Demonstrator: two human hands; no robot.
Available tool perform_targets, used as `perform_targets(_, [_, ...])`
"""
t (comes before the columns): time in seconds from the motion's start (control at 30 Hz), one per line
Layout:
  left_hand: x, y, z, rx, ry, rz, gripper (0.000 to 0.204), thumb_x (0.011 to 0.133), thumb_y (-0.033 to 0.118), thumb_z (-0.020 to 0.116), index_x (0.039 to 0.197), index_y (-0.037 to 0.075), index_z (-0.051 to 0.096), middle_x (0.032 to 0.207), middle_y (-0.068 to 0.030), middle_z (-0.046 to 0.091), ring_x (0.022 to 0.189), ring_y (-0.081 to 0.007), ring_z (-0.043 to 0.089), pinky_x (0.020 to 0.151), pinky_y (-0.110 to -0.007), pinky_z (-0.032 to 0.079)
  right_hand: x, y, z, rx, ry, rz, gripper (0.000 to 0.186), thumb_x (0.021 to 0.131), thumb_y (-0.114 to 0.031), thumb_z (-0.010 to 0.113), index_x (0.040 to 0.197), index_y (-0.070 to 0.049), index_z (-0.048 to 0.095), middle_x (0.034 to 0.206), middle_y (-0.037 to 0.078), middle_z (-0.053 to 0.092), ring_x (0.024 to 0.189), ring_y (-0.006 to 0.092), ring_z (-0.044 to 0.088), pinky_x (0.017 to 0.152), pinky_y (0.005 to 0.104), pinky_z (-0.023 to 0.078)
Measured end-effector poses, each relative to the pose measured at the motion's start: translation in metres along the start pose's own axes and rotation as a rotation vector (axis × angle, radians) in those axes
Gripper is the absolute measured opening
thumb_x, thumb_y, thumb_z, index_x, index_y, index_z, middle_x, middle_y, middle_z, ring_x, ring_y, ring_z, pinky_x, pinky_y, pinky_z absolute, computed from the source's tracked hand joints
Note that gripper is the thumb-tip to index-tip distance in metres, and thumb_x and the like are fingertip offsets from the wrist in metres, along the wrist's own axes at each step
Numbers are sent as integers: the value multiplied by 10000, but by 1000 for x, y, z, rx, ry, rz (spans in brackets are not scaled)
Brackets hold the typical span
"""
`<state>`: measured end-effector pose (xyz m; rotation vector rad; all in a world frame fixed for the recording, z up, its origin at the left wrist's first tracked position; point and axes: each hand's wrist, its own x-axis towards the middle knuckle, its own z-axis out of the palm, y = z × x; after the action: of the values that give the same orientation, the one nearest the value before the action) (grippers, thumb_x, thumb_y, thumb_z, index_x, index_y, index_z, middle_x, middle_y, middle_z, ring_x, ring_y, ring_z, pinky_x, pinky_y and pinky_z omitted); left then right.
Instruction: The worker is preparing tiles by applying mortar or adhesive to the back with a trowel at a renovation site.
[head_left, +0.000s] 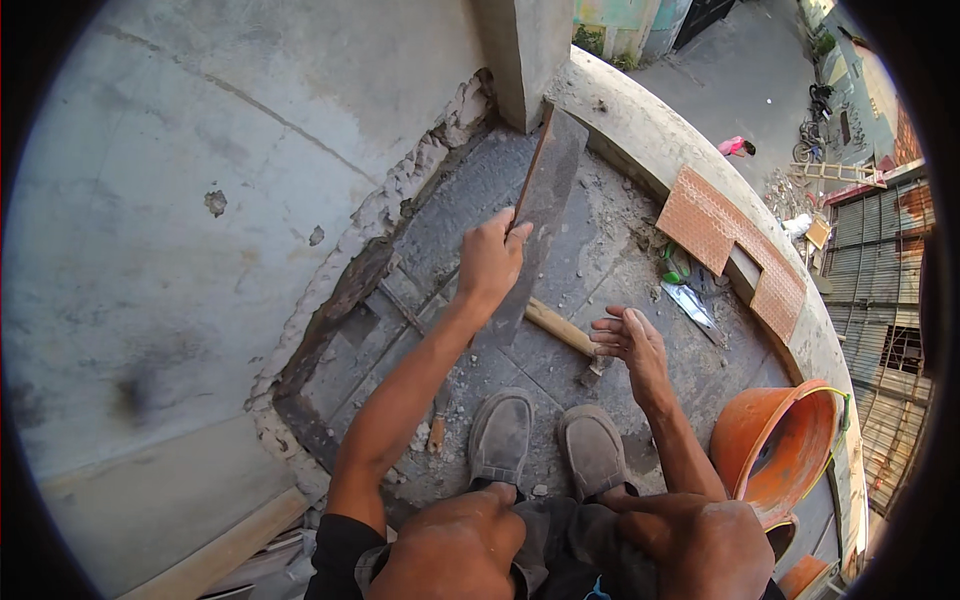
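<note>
My left hand [490, 258] is closed on the edge of a long dark grey tile [556, 165] with a reddish-brown side, held tilted above the dusty floor. Its far end is close to the foot of the concrete post. To the right, my right hand [640, 350] hangs with its fingers stretched out and holds nothing. A hammer [560, 328] with a wooden handle lies just left of that hand. Near my left shoe rests a tool with a wooden handle [437, 433]. A tool with a green handle [676, 264] and a shiny blade [692, 308] lies further right.
A curved concrete parapet [625, 110] bounds the right side, with a street below. Cut reddish-brown tile pieces [697, 225] lean on it. An orange bucket [735, 440] stands beside my right knee. On the left, the wall's foot is chipped open [420, 165]. Rubble litters the floor.
</note>
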<state>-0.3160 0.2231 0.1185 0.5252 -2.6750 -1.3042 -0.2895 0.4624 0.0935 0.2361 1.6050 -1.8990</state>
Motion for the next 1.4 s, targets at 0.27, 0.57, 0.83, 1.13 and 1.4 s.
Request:
perform_targets(0.27, [59, -82, -17, 470, 321, 151, 219, 831, 201, 560, 971, 38, 603, 785, -149, 622, 728, -331, 606, 601, -421, 479, -28, 41, -11, -80, -70, 175, 332, 925, -295, 428, 1036, 3, 526, 854, 100, 615, 710, 150, 601, 630, 253, 474])
perform_targets(0.57, [92, -105, -8, 530, 260, 161, 232, 843, 202, 528, 1034, 85, 589, 849, -99, 630, 754, -305, 613, 614, -414, 487, -28, 48, -4, -134, -133, 190, 304, 922, -255, 444, 1035, 15, 523, 860, 101, 610, 721, 147, 592, 640, 253, 469])
perform_targets(0.83, [108, -120, -14, 564, 192, 31, 231, 851, 197, 517, 1049, 92, 572, 827, -118, 630, 745, -320, 614, 606, -433, 478, -23, 55, -10, -135, -174, 231, 305, 925, -236, 442, 1065, 27, 507, 873, 113, 603, 737, 152, 587, 663, 260, 477])
perform_targets(1.13, [124, -127, -3, 595, 230, 27, 206, 847, 179, 481, 1011, 109, 585, 792, -120, 629, 731, -299, 626, 600, -425, 489, -24, 62, -16, -122, -133, 209, 305, 919, -240, 441, 1050, 27, 508, 869, 122, 610, 728, 169, 603, 645, 267, 482])
perform_targets(1.4, [121, -125, -5, 655, 242, 35, 159, 823, 117, 454, 910, 74, 580, 823, -91, 639, 731, -265, 639, 612, -408, 495, -25, 67, -9, -156, -161, 239, 290, 910, -219, 469, 1050, 32, 506, 861, 115, 604, 717, 161, 593, 647, 266, 483])
